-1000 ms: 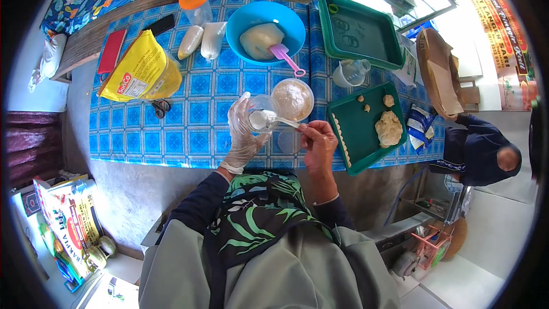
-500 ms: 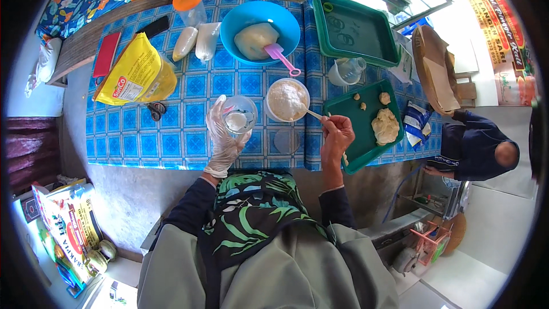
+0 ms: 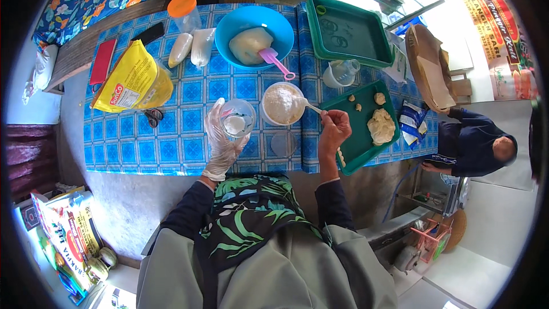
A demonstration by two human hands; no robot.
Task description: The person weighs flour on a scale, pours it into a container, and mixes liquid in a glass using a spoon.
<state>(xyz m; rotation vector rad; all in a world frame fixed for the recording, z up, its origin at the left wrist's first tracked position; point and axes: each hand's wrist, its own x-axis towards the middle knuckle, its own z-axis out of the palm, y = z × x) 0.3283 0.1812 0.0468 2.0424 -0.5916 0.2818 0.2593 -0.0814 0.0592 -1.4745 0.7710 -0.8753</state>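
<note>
My gloved left hand [image 3: 222, 144] is wrapped round a clear plastic cup [image 3: 246, 109] with a little white matter at its bottom. Just right of the cup, a round white tub [image 3: 269, 119] holds pale powder [image 3: 282, 102]. My bare right hand [image 3: 333, 134] pinches the handle of a light-coloured spoon [image 3: 314, 107]. The spoon's bowl end is in the tub, among the powder. A clear round lid [image 3: 283, 145] lies flat on the cloth below the tub. Right of my right hand, a green tray [image 3: 357, 126] carries a large lump of dough [image 3: 381, 126] and several small pieces.
Behind the tub stands a blue bowl [image 3: 223, 26] with dough and a pink spatula [image 3: 277, 62]. Left are a yellow pouch [image 3: 134, 80], filled bags [image 3: 202, 46] and scissors [image 3: 152, 117]. A clear jug [image 3: 338, 74] and deeper green tray [image 3: 349, 28] stand back right. Another person [image 3: 477, 143] is far right.
The spoon and my right hand have moved slightly away from me relative to the tub. My left hand still holds the cup in about the same place. The whole view has shifted a little.
</note>
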